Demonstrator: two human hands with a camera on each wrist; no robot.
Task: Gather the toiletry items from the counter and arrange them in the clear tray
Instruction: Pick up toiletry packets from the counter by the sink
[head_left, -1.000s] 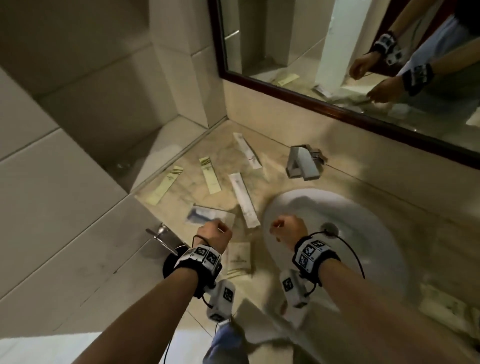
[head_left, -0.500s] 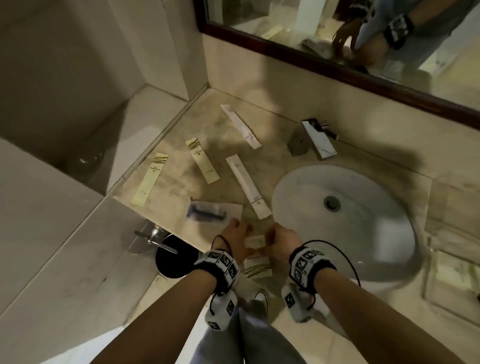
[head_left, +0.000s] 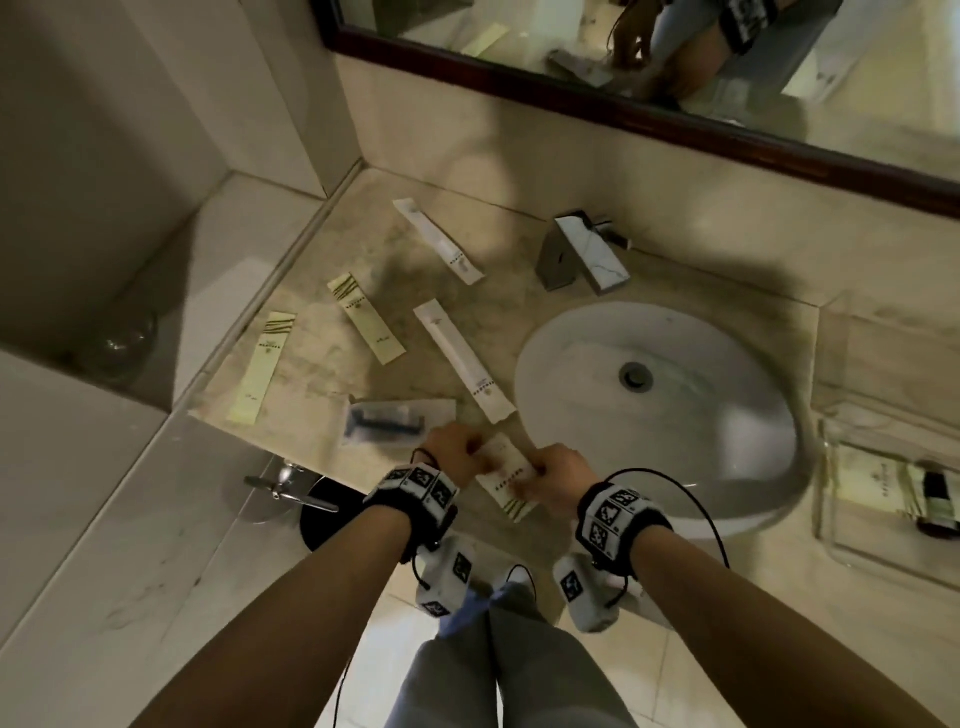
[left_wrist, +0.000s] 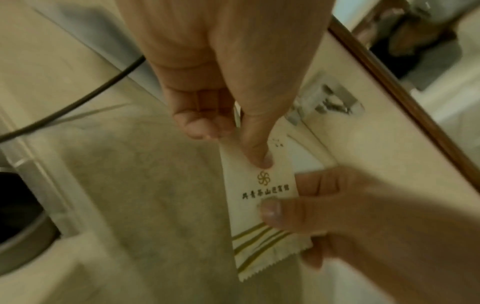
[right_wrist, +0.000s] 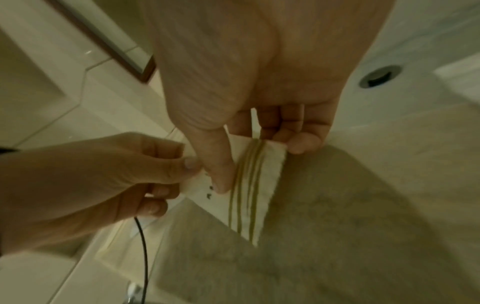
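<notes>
Both hands hold one cream sachet (head_left: 508, 477) with gold stripes at the counter's front edge. My left hand (head_left: 451, 451) pinches its far end, thumb on top (left_wrist: 259, 158). My right hand (head_left: 551, 475) pinches the striped end (right_wrist: 249, 174) between thumb and fingers. On the counter lie two yellow-green sachets (head_left: 262, 366) (head_left: 366, 325), two long white packets (head_left: 439, 241) (head_left: 464, 360) and a clear-wrapped razor (head_left: 395, 420). The clear tray (head_left: 852, 545) stands right of the sink with a few items in it.
A white oval sink (head_left: 660, 410) lies beside my right hand, a chrome tap (head_left: 582, 252) behind it. A mirror (head_left: 649, 67) runs along the back wall. Below the counter's left edge are a black bin (head_left: 324, 512) and a metal fitting (head_left: 283, 486).
The hands were apart in fists above the counter edge; they came together and now both pinch the striped sachet. The head view has tilted down and right, showing the tray.
</notes>
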